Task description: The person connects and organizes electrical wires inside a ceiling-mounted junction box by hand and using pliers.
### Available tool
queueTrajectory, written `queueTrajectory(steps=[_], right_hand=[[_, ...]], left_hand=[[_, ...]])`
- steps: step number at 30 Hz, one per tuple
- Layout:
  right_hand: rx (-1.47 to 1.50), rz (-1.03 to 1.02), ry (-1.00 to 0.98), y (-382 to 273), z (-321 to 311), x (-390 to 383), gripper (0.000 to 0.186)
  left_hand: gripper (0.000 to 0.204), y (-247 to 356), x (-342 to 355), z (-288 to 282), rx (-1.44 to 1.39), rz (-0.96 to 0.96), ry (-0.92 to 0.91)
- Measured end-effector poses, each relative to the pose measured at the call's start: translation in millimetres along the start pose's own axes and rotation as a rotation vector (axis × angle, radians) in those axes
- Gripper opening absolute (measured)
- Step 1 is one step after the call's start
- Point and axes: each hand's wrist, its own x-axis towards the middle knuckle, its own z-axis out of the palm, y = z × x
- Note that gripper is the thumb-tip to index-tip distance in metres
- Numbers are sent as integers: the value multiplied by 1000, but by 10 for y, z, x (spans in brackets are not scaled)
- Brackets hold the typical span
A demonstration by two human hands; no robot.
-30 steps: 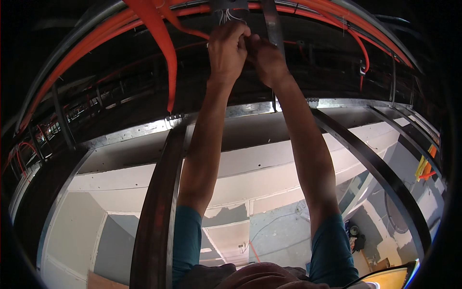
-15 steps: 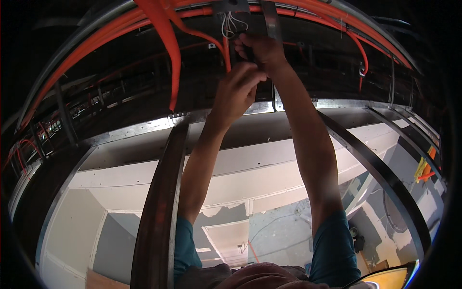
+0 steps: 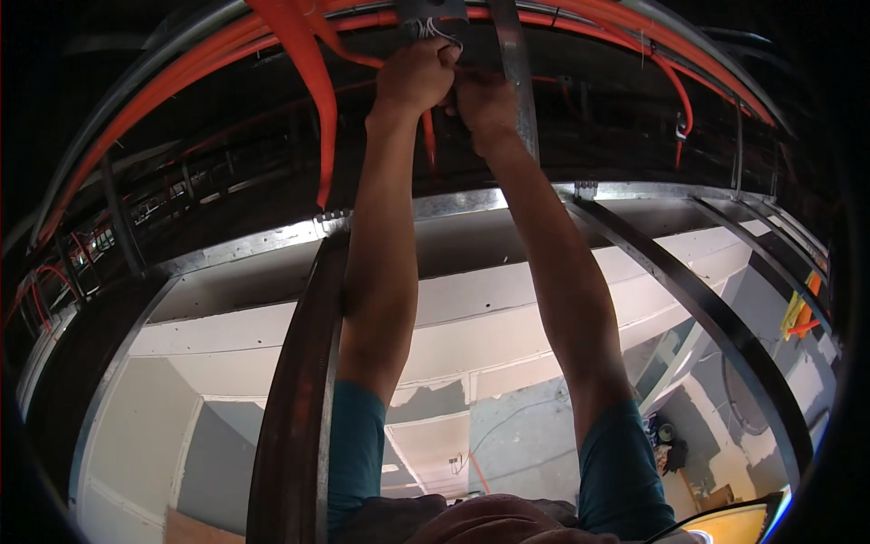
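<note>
White wires [image 3: 430, 30], below grey box [image 3: 435, 9] lower edge; left hand [image 3: 417, 78] and right hand [image 3: 485, 104], both curled narrow, contents indiscernible; best handled gently, without tugging.

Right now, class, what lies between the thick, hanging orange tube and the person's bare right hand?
The head view shows the left hand, with a thinner orange tube partly behind it, between the thick tube and the right hand.
</note>
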Motion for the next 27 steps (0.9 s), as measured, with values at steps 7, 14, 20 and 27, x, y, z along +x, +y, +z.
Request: queueTrajectory(steps=[7, 14, 20, 27], right_hand=[[167, 30, 22, 55, 26, -263, 26], [136, 39, 24, 241, 147, -64, 19], [-256, -137, 103, 405, 64, 371, 23], [-272, -127, 197, 165, 161, 300, 23]], left_hand=[[30, -55, -9, 31, -248, -28, -52], [36, -225, -22, 33, -221, 140, 33], [45, -80, -92, 76, -181, 77, -25], [47, -170, -128, 164, -99, 255, 208]])
